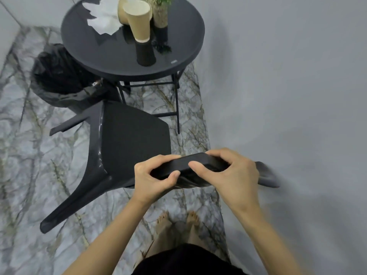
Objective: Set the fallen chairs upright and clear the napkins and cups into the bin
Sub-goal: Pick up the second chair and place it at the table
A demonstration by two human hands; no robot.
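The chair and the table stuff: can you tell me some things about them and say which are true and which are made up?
1. Both hands hold the chair. True: the left hand and right hand grip its top edge.
2. The chair stands straight on all its legs. False: it is tilted, with its legs pointing off to the left.
3. The napkins are already in the bin. False: they lie on the round table.
4. A paper cup stands on the table. True.
5. The bin stands on the table. False: it sits on the floor, left of the table.
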